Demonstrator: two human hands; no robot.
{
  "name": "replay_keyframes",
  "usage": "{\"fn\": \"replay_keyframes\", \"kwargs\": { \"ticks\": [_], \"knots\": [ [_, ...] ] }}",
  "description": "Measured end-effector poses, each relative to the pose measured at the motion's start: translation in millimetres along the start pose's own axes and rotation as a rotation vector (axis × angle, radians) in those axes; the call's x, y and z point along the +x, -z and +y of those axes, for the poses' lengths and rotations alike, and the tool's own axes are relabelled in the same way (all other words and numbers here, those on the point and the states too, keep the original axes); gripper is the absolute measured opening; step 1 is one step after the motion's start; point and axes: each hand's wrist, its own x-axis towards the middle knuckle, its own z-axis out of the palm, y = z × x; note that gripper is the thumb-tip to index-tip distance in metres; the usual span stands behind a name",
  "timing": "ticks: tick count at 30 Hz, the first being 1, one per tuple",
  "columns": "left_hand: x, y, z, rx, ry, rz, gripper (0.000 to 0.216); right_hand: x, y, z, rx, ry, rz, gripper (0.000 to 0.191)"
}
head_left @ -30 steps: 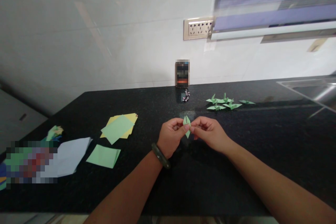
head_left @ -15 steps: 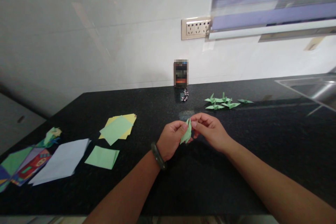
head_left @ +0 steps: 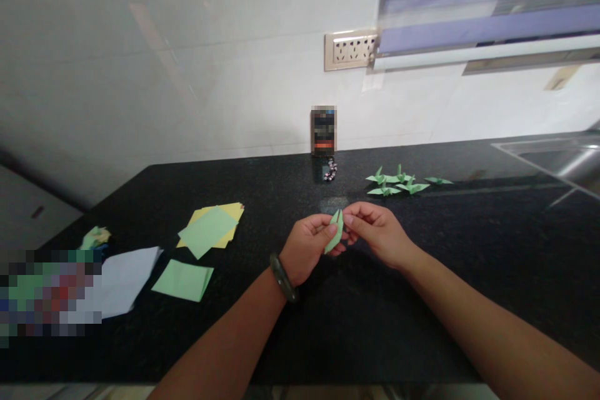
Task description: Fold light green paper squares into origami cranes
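Observation:
A small piece of folded green paper (head_left: pixel 334 234), narrow with two points at the top, is held upright above the dark counter. My left hand (head_left: pixel 307 247) pinches it between thumb and fingers; a dark bangle circles that wrist. The fingers of my right hand (head_left: pixel 377 234) are closed on its right edge near the top points. Beyond my right hand, several green paper cranes (head_left: pixel 384 190) stand grouped on the counter. To the left lie a folded green sheet (head_left: pixel 182 281) and, behind it, a green square sheet (head_left: pixel 209 231) on top of yellow sheets (head_left: pixel 234 212).
White paper (head_left: pixel 129 284) lies at the left beside a blurred colourful item (head_left: pixel 47 294) and a crumpled paper piece (head_left: pixel 95 237). A phone-like object (head_left: pixel 323 131) leans on the wall, its beaded strap (head_left: pixel 330 170) before it. A sink edge (head_left: pixel 539 162) is at the right.
The folded green paper has turned slightly, so its broad face and the split between its top points show more. Both hands have stayed nearly in place.

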Motion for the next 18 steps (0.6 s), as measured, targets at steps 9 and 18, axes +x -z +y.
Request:
{"fn": "replay_keyframes", "kwargs": {
  "ticks": [9, 18],
  "knots": [
    [1.7, 1.3, -3.9, 0.022, 0.021, 0.036, 0.029, 0.0, -0.8, -2.8, -0.071, -0.008, -0.019, 0.015],
    [0.9, -0.4, -3.2, 0.078, 0.010, 0.070, 0.030, -1.4, -2.6, -2.4, -0.065, -0.019, -0.044, 0.014]
  ]
}}
